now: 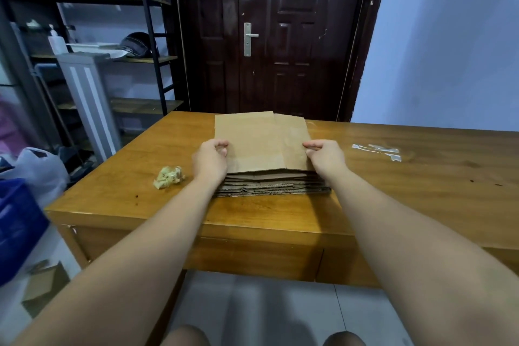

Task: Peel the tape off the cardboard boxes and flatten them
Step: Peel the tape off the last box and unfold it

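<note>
A stack of several flattened cardboard boxes (264,143) lies on the wooden table (421,177), its corrugated edges facing me. My left hand (210,159) grips the stack's left edge, fingers curled over the top sheet. My right hand (325,156) grips the right edge the same way. A crumpled ball of peeled tape (168,176) sits on the table left of the stack. Strips of clear tape (379,151) are stuck to the tabletop on the right.
A dark door (269,34) stands behind the table. Metal shelving (112,56) is at the left. A blue crate (16,227) and a white plastic bag (39,168) sit on the floor at the left, with a cardboard piece (42,286) below them.
</note>
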`<state>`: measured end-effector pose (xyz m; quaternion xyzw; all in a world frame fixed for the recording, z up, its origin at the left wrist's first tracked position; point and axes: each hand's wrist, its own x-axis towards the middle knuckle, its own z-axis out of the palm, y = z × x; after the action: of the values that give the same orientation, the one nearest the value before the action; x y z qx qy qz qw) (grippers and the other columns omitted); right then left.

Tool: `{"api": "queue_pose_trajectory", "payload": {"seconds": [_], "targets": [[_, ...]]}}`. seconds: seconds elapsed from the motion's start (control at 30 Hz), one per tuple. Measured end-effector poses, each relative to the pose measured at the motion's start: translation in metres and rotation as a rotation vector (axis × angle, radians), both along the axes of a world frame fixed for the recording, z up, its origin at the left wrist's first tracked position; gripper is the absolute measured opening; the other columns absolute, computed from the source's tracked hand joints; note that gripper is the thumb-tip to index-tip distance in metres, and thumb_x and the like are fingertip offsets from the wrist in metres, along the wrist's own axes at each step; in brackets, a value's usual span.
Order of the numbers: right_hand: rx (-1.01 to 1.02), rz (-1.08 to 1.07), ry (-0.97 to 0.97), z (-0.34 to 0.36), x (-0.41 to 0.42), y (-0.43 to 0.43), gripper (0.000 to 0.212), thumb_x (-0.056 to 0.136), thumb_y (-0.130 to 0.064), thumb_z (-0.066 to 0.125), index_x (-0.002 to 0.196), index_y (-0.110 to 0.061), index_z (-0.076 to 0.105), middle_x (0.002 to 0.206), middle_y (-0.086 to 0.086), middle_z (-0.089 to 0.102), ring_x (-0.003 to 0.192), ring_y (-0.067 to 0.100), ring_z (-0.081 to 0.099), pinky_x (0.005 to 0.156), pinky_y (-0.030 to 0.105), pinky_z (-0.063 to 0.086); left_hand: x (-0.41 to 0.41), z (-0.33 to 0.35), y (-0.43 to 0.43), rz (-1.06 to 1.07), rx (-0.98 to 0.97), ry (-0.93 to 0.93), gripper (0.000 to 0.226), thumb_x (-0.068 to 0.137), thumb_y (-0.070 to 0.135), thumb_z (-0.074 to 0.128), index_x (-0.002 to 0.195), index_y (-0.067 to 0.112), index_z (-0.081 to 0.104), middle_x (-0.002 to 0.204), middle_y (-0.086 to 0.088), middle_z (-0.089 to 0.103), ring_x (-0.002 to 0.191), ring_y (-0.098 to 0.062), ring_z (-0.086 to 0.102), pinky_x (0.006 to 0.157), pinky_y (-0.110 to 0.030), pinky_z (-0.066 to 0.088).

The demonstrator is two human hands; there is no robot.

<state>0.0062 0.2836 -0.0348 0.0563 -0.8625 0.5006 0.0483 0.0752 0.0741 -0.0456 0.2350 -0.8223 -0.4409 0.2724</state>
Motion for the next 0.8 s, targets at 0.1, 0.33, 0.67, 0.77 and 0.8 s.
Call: {"api": "queue_pose_trajectory", "payload": {"seconds": [0.1,0.33,0.67,0.77,0.8], "targets": [[0.210,0.027,-0.014,-0.017,0.002,-0.008,0.036,0.099,-0.026,0.048,0.133,-0.017,0.058,0.141,0.007,0.052,0.124,0.024,0.050,0.097,0.026,0.040,-0.001,-0.019,0.004,-0.020,-0.185,-0.100,0.039,0.094,-0.004,0.039,0.115,0.012,0.068,0.134,-0.011,0.054,0.129,-0.025,0.043,0.106,-0.029,0.032],[0.565,-0.135,0.154,-0.057,0.017,-0.023,0.050,0.099,-0.045,0.029,0.142,-0.025,0.045,0.152,0.008,0.034,0.139,0.031,0.024,0.114,0.046,0.021,0.007,-0.042,0.012,-0.112,-0.433,-0.207,0.041,0.095,0.039,0.044,0.120,0.010,0.061,0.140,-0.014,0.048,0.128,-0.031,0.043,0.107,-0.034,0.034],[0.582,-0.154,0.196,-0.058,0.022,-0.025,0.050,0.101,-0.041,0.030,0.147,-0.021,0.029,0.147,0.018,0.035,0.135,0.036,0.034,0.110,0.048,0.027,0.004,-0.052,0.009,-0.080,-0.724,-0.264,0.052,0.097,0.052,0.033,0.132,0.019,0.053,0.144,-0.004,0.045,0.138,-0.027,0.029,0.113,-0.045,0.026],[0.582,-0.126,0.271,-0.058,0.023,-0.023,0.050,0.101,-0.044,0.030,0.148,-0.027,0.028,0.156,0.013,0.024,0.144,0.033,0.018,0.115,0.049,0.019,0.011,-0.048,0.013,-0.078,-0.890,-0.210,0.055,0.094,0.059,0.029,0.128,0.024,0.057,0.139,-0.002,0.049,0.134,-0.023,0.035,0.113,-0.045,0.018],[0.583,-0.113,0.325,-0.059,0.024,-0.023,0.051,0.101,-0.045,0.030,0.148,-0.028,0.028,0.157,0.010,0.024,0.146,0.030,0.014,0.116,0.049,0.014,0.012,-0.048,0.015,-0.092,-0.927,-0.199,0.057,0.093,0.062,0.028,0.128,0.026,0.056,0.137,-0.001,0.051,0.131,-0.021,0.040,0.113,-0.045,0.019]]}}
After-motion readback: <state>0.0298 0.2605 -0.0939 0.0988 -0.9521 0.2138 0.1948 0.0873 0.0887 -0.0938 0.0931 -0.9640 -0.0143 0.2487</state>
